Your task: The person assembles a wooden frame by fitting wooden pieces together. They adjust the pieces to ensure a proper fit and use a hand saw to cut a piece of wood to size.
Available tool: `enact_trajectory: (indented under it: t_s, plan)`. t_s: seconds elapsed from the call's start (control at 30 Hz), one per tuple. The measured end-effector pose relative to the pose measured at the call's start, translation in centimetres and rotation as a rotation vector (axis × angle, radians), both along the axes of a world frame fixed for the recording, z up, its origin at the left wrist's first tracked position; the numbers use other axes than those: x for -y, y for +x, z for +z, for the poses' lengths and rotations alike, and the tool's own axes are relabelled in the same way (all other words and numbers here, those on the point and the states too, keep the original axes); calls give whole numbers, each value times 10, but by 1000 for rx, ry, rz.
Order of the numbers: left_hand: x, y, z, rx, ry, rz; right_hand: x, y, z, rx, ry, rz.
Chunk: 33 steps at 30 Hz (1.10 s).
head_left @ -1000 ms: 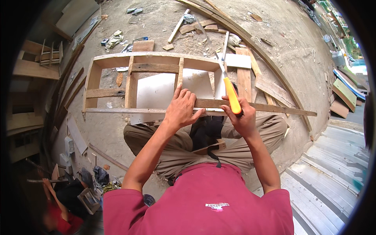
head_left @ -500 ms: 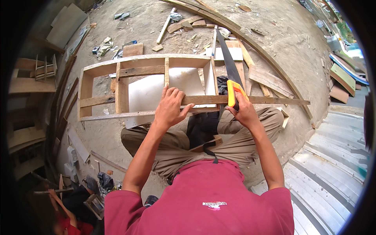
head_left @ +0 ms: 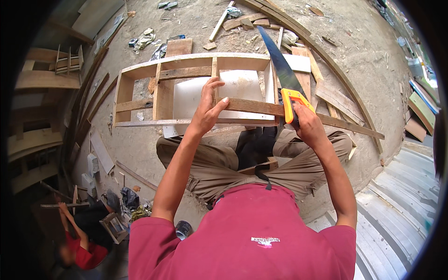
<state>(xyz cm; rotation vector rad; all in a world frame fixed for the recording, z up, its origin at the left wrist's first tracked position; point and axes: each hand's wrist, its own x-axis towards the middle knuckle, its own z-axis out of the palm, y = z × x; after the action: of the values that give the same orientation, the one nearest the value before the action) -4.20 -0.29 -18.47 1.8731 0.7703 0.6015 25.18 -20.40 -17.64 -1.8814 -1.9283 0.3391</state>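
My left hand (head_left: 207,108) grips the near end of a long brown wooden strip (head_left: 254,107), its thumb on the strip and its fingers at a divider of a wooden frame (head_left: 196,122). The strip lies across the frame's right part and sticks out well past its right end. My right hand (head_left: 309,125) is closed round the orange handle of a handsaw (head_left: 283,70). Its dark blade points away and leans left, beside the frame's right end, with the handle over the strip. Whether the teeth touch the wood I cannot tell.
A white panel (head_left: 191,100) shows beneath the frame. Wood offcuts (head_left: 338,100) and a long curved batten (head_left: 347,77) lie beyond on the dirt ground. Corrugated metal sheet (head_left: 396,186) lies at right. Another person (head_left: 88,254) works at lower left, near a dark can (head_left: 183,229).
The view has shifted, so the frame appears further right. The saw blade now leans more to the left, and the strip slopes down more toward the right. Both hands keep their holds.
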Motion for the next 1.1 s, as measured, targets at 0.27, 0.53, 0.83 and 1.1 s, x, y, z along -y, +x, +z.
enact_trajectory:
  t_s: [0.27,0.53,0.83,1.1]
  plan:
    - [-13,-6,-17,126,-177,74,-4,13,37,-12,-9,95]
    - [-21,-20,-14,296,-416,37,-15,6,44,184,-126,152]
    - [-20,-25,-9,179,-307,58,-19,4,53,246,-106,257]
    - [-22,-29,-17,56,-71,39,-29,5,58,297,-109,306]
